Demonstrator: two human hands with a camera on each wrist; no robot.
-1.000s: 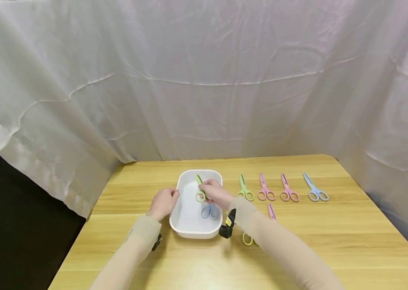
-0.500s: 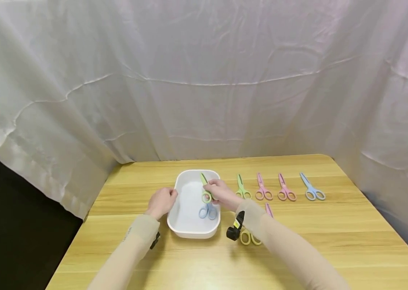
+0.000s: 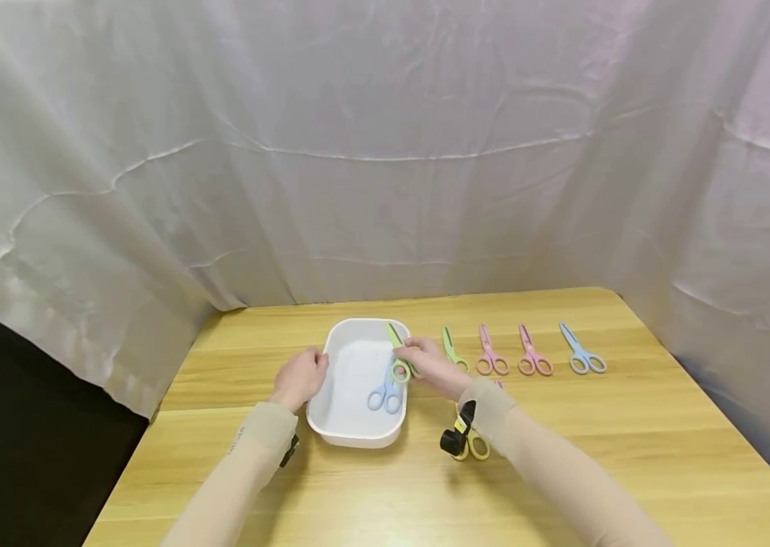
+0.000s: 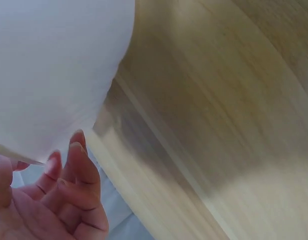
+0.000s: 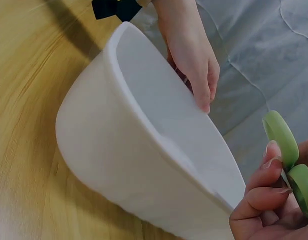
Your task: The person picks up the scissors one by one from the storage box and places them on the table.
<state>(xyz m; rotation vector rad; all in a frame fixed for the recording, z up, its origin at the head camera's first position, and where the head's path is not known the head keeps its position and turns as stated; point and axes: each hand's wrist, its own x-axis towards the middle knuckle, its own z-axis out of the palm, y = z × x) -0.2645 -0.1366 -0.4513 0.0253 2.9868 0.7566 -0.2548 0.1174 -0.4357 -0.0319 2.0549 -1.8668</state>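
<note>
A white plastic basin (image 3: 351,439) stands on the table. My left hand (image 3: 298,377) grips its left rim, and in the right wrist view the thumb of the left hand (image 5: 196,75) lies over that rim. My right hand (image 3: 431,368) holds green scissors (image 3: 400,372) above the basin's right rim, blades pointing away from me. In the right wrist view, the green handle loops (image 5: 280,136) show at the fingers. Inside the basin lie blue scissors (image 3: 385,397), their upper part overlapped by the green pair.
Right of the basin, a row on the wooden table (image 3: 563,471) has green scissors (image 3: 449,346), two pink pairs (image 3: 487,353) and blue scissors (image 3: 579,355). Nearer me are yellow scissors (image 3: 479,447) and another pink pair, mostly hidden by my right forearm. A grey curtain (image 3: 385,213) hangs behind.
My right hand has moved rightward with the green scissors, from over the basin's middle to its right rim. More of the blue scissors shows. The left hand keeps its grip; the head view has turned slightly.
</note>
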